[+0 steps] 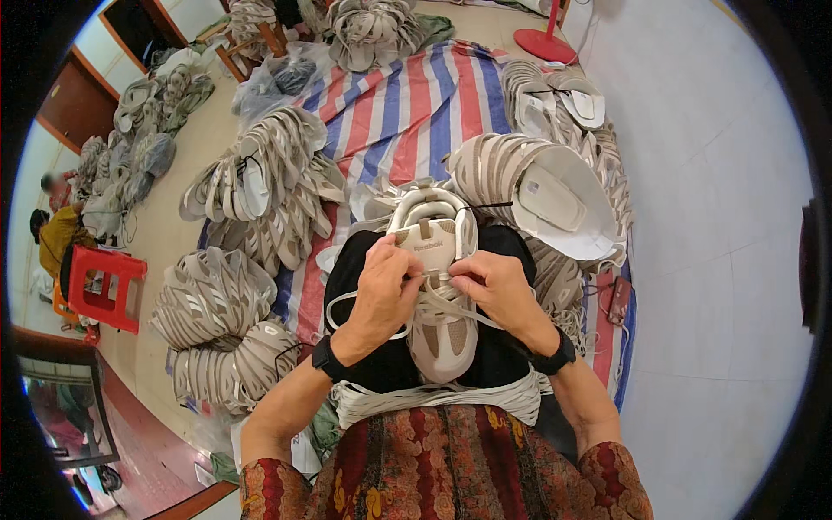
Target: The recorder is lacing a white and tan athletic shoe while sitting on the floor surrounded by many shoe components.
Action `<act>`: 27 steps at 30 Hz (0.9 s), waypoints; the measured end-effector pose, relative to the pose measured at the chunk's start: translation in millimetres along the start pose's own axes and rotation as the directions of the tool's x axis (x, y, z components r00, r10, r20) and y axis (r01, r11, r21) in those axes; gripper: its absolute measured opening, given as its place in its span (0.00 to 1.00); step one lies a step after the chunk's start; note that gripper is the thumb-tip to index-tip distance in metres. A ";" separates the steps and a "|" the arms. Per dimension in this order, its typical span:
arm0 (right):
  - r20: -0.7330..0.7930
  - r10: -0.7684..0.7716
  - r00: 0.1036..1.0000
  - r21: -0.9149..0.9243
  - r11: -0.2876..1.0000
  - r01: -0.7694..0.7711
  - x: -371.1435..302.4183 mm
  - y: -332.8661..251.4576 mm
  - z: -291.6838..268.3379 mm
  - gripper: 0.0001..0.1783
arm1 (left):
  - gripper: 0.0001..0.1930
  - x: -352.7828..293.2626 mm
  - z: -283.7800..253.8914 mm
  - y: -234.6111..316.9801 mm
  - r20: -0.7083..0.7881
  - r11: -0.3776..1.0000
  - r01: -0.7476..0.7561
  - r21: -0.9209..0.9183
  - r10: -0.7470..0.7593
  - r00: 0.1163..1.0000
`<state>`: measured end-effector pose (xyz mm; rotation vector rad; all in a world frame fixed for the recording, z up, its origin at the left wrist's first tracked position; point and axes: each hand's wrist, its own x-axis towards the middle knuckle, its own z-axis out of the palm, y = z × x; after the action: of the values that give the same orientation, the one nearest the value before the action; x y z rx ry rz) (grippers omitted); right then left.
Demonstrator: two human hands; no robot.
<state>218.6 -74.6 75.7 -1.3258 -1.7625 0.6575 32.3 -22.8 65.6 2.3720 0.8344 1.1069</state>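
A beige and white sneaker upper (442,347) lies on my lap, its toe toward me and its tongue and collar away from me. My left hand (390,282) is closed at the left row of eyelets, fingertips pinched on the white shoelace (451,305). On the other side my right hand (496,290) pinches at the right eyelets, also on the lace. Loose lace loops out past my left fingers and crosses over the vamp. Across my waist lies a bundle of white shoelaces (433,403).
Stacks of beige shoe uppers stand at left (260,182) and right (529,191) on a striped tarp (407,113). A white wall (719,234) runs along the right. Far left are a red plastic stool (106,286) and a person in yellow (65,234).
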 end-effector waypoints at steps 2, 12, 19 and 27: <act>0.051 0.114 0.992 0.067 0.991 -0.117 3.8 -1.6 0.6 0.09 | 0.11 -2.0 4.0 0.0 -0.030 1.000 0.015 -0.006 -0.015 0.999; -0.077 -0.129 0.989 -0.245 0.964 0.107 9.3 -9.0 4.7 0.09 | 0.09 -0.6 7.0 3.4 -0.074 0.985 -0.114 0.126 0.124 0.989; -0.685 0.094 0.722 -0.472 0.697 -0.540 10.9 60.8 -130.4 0.07 | 0.05 -8.5 -2.3 8.8 0.268 0.870 -0.079 0.487 -0.063 0.961; -0.084 -0.378 0.922 -0.395 0.862 0.317 7.8 -7.2 -18.9 0.17 | 0.05 -3.2 -9.4 14.6 0.129 0.938 0.346 -0.015 -0.341 0.931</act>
<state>230.0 -70.7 93.8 -1.2118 -1.9897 0.0061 28.4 -34.8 77.8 2.1297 1.1203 0.8161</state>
